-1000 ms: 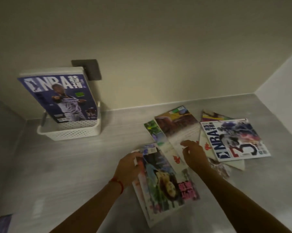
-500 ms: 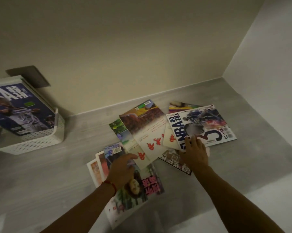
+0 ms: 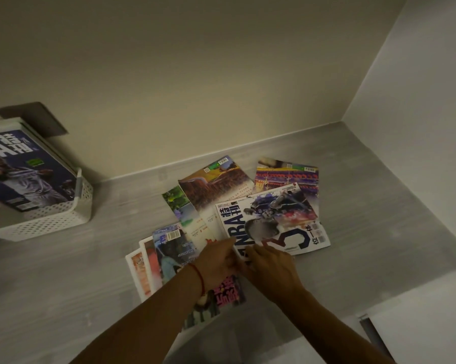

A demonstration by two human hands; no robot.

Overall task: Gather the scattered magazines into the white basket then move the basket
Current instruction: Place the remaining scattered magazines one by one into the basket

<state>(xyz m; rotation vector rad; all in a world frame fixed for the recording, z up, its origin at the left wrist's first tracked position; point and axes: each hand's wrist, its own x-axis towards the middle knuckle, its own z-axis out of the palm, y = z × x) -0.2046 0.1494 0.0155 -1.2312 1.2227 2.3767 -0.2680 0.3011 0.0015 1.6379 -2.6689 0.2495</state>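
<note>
Several magazines lie fanned out on the grey counter (image 3: 64, 279). On top at the right is an NBA magazine (image 3: 276, 219) with a large number on its cover. My right hand (image 3: 270, 267) grips its near edge, and my left hand (image 3: 217, 258) touches the same edge from the left. Under my left forearm lies a colourful magazine with pink lettering (image 3: 228, 292). A brown-covered magazine (image 3: 216, 187) and a purple-and-red one (image 3: 287, 177) lie behind. The white perforated basket (image 3: 53, 219) stands at the far left with a blue NBA magazine (image 3: 24, 169) upright in it.
A beige back wall and a white side wall at the right enclose the counter in a corner. A dark wall plate (image 3: 32, 119) sits behind the basket. A white surface with a grey trim (image 3: 368, 327) shows at the lower right.
The view has swung right, so the basket sits further left. My right hand pulled the NBA magazine toward the pile's middle; my left hand left the colourful magazine and joined it at that edge.
</note>
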